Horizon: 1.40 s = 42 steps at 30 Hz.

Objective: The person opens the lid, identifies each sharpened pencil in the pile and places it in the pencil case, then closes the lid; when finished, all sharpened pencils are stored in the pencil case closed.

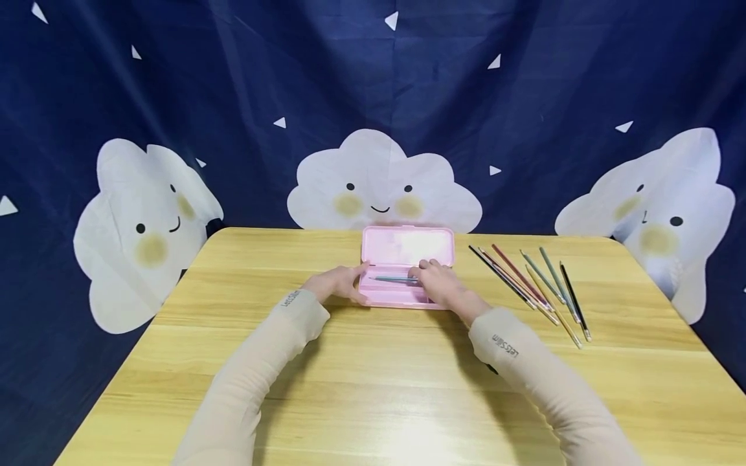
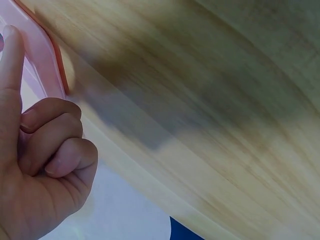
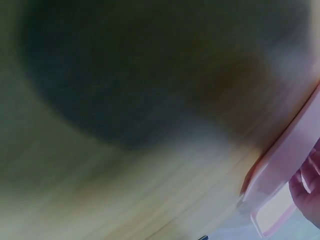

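A pink pencil case [image 1: 408,245] lies on the table with its lid raised toward the back. My left hand [image 1: 340,283] holds the left end of the case, thumb and a finger spread along its edge. In the left wrist view, the other fingers of the left hand [image 2: 47,165] are curled beside the case's pink wall [image 2: 42,50]. My right hand [image 1: 438,283] reaches over the right part of the case and pinches the right end of a teal pencil [image 1: 392,279]. That pencil lies sideways over the tray, point to the left. The right fingertips are partly hidden.
Right of the case lie several loose pencils, among them a black pencil [image 1: 574,301], a dark red pencil [image 1: 513,265] and a green pencil [image 1: 558,275]. The wooden table [image 1: 373,382] ends at a dark blue cloud-print curtain [image 1: 250,77].
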Available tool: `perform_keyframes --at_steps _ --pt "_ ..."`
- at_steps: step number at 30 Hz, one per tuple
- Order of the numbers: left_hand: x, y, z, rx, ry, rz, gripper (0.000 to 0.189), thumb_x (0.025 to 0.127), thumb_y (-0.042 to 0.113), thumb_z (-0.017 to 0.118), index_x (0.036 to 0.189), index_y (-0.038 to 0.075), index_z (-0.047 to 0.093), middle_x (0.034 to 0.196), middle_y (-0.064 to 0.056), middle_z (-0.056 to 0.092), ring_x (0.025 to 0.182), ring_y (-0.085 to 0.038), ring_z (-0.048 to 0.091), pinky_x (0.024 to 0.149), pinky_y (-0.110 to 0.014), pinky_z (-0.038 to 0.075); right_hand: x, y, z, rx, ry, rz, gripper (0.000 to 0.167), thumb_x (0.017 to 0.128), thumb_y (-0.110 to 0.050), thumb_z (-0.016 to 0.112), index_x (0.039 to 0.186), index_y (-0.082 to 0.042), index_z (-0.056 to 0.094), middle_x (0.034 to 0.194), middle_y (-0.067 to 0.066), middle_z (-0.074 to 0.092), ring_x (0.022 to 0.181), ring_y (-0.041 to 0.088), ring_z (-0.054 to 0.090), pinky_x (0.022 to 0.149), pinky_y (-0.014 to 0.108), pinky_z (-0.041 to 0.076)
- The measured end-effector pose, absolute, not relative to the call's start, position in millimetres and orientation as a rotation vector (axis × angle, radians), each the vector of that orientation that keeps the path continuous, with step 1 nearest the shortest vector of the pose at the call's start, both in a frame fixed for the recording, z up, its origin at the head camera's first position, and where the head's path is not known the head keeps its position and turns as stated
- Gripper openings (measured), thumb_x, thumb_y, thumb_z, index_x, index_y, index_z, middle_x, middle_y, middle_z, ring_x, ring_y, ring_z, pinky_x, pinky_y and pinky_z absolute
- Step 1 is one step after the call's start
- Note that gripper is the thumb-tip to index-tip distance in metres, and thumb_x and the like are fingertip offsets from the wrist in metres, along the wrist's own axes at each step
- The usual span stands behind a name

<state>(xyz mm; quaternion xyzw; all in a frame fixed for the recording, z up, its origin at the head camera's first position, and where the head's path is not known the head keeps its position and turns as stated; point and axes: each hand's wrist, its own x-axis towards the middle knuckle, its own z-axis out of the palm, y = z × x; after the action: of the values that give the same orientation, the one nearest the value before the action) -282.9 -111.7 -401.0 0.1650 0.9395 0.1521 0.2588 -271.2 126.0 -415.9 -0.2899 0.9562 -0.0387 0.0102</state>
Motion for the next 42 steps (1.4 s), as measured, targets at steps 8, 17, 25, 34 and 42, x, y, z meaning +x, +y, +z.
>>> perform_keyframes --at_steps 8,17,25,34,42 --pt "-282 -110 -401 0.423 2.544 0.421 0.103 0.073 0.046 0.071 0.148 0.022 0.005 0.148 -0.017 0.024 0.133 -0.03 0.027 0.11 -0.041 0.022 -273 131 -419 -0.941 2.91 -0.311 0.027 0.085 -0.001 0.054 0.107 -0.012 0.065 0.103 0.01 0.059 0.096 0.028 0.057 0.076 0.044 0.049" --pt "-283 -111 -402 0.419 2.539 0.409 0.103 0.073 0.048 0.071 0.148 0.022 0.005 0.148 -0.018 0.024 0.134 -0.03 0.026 0.11 -0.042 0.022 -267 151 -415 -1.042 2.941 -0.616 0.023 0.085 0.001 0.058 0.108 0.002 0.061 0.094 0.014 0.057 0.089 0.028 0.057 0.082 0.041 0.048" --pt "-282 -111 -400 0.417 2.546 0.392 0.103 0.073 0.048 0.071 0.148 0.021 0.006 0.146 -0.02 0.027 0.132 -0.03 0.03 0.108 -0.042 0.025 -262 185 -410 -0.961 3.031 -0.724 0.029 0.082 0.004 0.058 0.111 0.004 0.057 0.092 0.017 0.056 0.087 0.031 0.056 0.076 0.044 0.048" --pt "-280 -111 -398 0.422 2.543 0.398 0.103 0.073 0.049 0.071 0.148 0.022 0.006 0.147 -0.019 0.025 0.133 -0.031 0.027 0.109 -0.043 0.023 -257 241 -408 -0.808 3.094 -0.72 0.031 0.083 0.003 0.058 0.113 0.011 0.053 0.089 0.022 0.057 0.086 0.036 0.055 0.078 0.05 0.044" --pt "-280 -110 -398 0.431 2.538 0.411 0.102 0.074 0.046 0.071 0.148 0.02 0.006 0.147 -0.018 0.025 0.133 -0.031 0.027 0.11 -0.041 0.022 -248 283 -408 -0.66 3.059 -0.685 0.033 0.083 0.005 0.057 0.115 0.013 0.05 0.083 0.018 0.055 0.082 0.032 0.052 0.073 0.047 0.044"
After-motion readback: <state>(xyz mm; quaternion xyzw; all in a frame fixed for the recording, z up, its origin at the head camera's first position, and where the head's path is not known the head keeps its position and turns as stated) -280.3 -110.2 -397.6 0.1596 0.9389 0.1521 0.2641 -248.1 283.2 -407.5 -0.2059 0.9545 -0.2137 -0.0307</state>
